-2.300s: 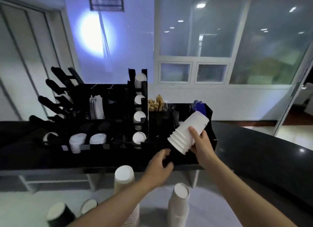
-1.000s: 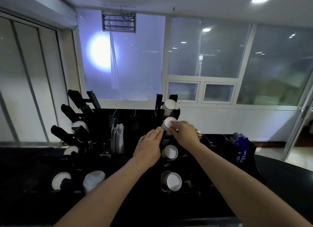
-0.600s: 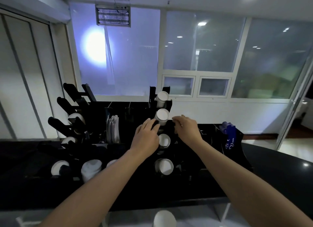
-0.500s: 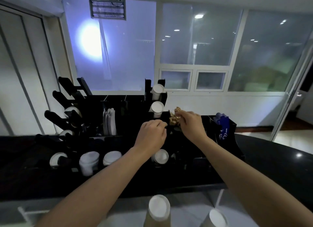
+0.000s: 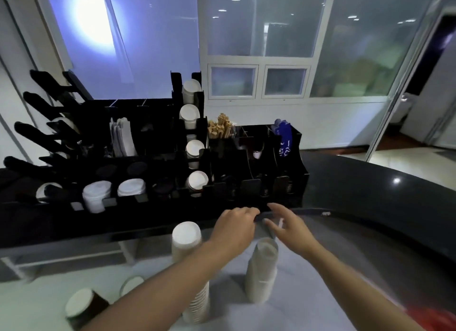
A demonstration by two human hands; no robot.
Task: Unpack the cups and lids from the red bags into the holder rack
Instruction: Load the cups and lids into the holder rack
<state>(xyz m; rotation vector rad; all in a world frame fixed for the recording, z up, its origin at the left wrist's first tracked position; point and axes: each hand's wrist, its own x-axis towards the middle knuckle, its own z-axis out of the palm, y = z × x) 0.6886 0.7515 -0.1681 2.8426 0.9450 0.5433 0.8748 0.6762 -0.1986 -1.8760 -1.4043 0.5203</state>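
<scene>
Far to the left of both hands, white lids (image 5: 130, 187) sit in the black holder rack (image 5: 158, 158), and more white cups (image 5: 193, 149) lie in its tall middle slots. The left hand (image 5: 234, 228) hangs with fingers loosely bent and holds nothing, with a tall stack of cups (image 5: 187, 242) just to its left. The right hand (image 5: 287, 226) has its fingers spread and holds nothing, right above a shorter cup stack (image 5: 262, 269), and a red bag (image 5: 436, 318) lies far to its right, low in the corner.

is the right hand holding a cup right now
No, the right hand is spread open and empty above the shorter cup stack, gripping nothing.
</scene>
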